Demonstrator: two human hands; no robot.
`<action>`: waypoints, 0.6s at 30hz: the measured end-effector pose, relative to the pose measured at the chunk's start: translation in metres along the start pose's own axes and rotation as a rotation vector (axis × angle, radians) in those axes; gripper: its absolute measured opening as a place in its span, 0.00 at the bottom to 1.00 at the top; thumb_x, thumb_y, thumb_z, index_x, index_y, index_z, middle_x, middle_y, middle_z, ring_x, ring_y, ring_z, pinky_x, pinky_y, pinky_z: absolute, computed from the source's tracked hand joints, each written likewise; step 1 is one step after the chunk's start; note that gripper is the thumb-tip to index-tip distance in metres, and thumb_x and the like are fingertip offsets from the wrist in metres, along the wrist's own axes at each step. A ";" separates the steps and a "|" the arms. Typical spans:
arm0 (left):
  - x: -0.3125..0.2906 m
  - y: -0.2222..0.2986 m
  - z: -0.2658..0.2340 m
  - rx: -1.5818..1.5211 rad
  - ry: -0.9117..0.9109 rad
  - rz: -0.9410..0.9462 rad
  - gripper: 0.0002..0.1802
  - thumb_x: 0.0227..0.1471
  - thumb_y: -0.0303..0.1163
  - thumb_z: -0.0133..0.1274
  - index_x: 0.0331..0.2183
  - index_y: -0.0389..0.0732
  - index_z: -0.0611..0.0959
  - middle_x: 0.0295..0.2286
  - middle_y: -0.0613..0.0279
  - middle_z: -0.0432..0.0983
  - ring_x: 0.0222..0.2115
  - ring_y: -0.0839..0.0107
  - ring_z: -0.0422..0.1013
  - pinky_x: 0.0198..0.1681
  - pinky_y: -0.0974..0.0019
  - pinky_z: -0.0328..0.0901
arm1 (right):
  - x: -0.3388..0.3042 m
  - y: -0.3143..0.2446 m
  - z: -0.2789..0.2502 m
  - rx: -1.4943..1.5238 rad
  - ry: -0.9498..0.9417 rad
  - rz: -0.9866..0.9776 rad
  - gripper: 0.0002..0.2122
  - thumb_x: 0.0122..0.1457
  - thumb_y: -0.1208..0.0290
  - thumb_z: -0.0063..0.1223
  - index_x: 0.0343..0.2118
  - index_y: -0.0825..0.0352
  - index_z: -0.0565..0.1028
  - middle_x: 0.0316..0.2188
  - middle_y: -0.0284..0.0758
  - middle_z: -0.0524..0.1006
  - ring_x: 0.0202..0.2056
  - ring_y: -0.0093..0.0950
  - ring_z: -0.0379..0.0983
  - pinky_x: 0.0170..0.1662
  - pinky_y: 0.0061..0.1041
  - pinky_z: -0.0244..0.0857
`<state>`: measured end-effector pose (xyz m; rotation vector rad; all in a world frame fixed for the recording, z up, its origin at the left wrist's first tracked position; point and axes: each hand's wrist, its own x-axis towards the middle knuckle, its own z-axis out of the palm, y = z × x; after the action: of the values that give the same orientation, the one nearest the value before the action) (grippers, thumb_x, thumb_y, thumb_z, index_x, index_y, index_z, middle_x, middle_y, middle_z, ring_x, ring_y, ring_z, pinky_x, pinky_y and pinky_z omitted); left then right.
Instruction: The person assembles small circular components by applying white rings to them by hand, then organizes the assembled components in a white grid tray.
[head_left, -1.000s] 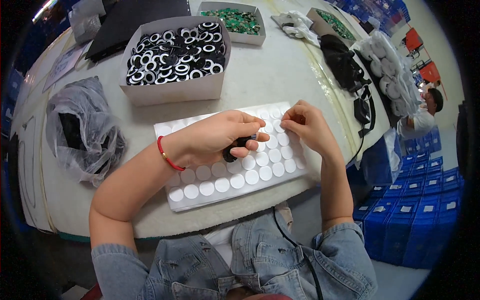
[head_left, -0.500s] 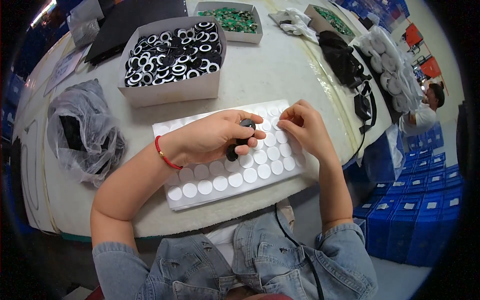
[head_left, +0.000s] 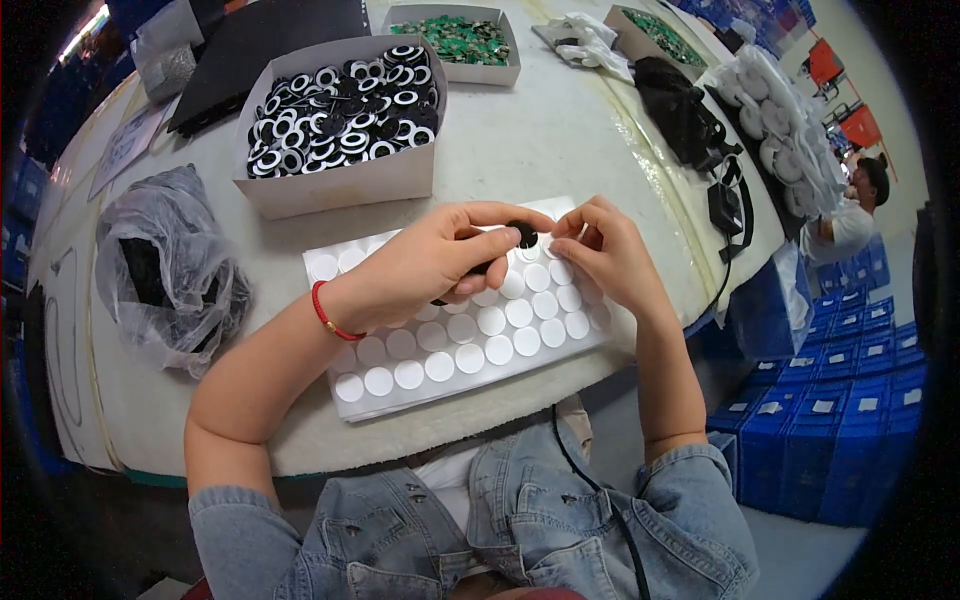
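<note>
My left hand (head_left: pixel 440 255) is closed around several small black round plastic pieces; one black disc (head_left: pixel 523 235) sits pinched between its thumb and forefinger. Others are tucked under the curled fingers, mostly hidden. Close beside it, my right hand (head_left: pixel 607 250) pinches the edge of a white round sticker (head_left: pixel 531 250), right by the black disc. Both hands are over a white sheet of round stickers (head_left: pixel 440 367), set out in rows on the table. The fingers partly cover the sheet's upper rows.
Beyond the sheet stands a carton (head_left: pixel 340 190) heaped with black-and-white round pieces. Boxes of green parts (head_left: pixel 465 42) are farther back. A clear plastic bag (head_left: pixel 175 265) lies at left; a black bag (head_left: pixel 675 110) and cable at right. Blue crates (head_left: pixel 800 440) and another person (head_left: pixel 850 220) are beyond.
My left hand has turned and brought a black disc forward to my right fingertips. The right hand has stayed nearly in place, with the white sticker now beside the disc.
</note>
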<state>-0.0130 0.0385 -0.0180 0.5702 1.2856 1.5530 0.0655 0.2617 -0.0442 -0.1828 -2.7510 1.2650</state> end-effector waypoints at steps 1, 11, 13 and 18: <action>0.000 0.000 0.000 -0.010 0.048 0.019 0.18 0.61 0.35 0.41 0.49 0.36 0.73 0.21 0.73 0.68 0.14 0.89 0.53 0.14 0.82 0.45 | 0.000 0.000 0.000 -0.013 0.002 -0.006 0.07 0.47 0.73 0.62 0.28 0.70 0.77 0.26 0.33 0.70 0.24 0.23 0.68 0.29 0.21 0.64; 0.005 -0.006 -0.005 -0.024 0.149 0.065 0.16 0.59 0.32 0.45 0.47 0.36 0.75 0.31 0.64 0.76 0.15 0.89 0.53 0.15 0.84 0.46 | 0.004 -0.004 -0.002 -0.049 -0.013 0.055 0.08 0.46 0.74 0.62 0.26 0.72 0.76 0.24 0.36 0.70 0.24 0.25 0.69 0.29 0.23 0.64; 0.006 -0.010 -0.005 -0.035 0.213 0.039 0.18 0.58 0.32 0.46 0.48 0.35 0.73 0.34 0.62 0.77 0.15 0.89 0.53 0.16 0.84 0.47 | 0.007 0.003 -0.002 -0.038 -0.022 0.042 0.07 0.46 0.75 0.61 0.26 0.72 0.75 0.25 0.36 0.70 0.24 0.24 0.69 0.29 0.23 0.64; 0.008 -0.009 -0.007 0.005 0.153 0.031 0.19 0.57 0.32 0.46 0.49 0.34 0.72 0.36 0.58 0.78 0.15 0.89 0.54 0.16 0.83 0.48 | -0.010 0.001 -0.003 -0.031 -0.056 -0.203 0.06 0.47 0.77 0.59 0.26 0.71 0.73 0.28 0.36 0.68 0.27 0.26 0.67 0.31 0.24 0.62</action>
<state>-0.0186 0.0422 -0.0308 0.4833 1.4011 1.6455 0.0757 0.2627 -0.0436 0.1284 -2.7520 1.1931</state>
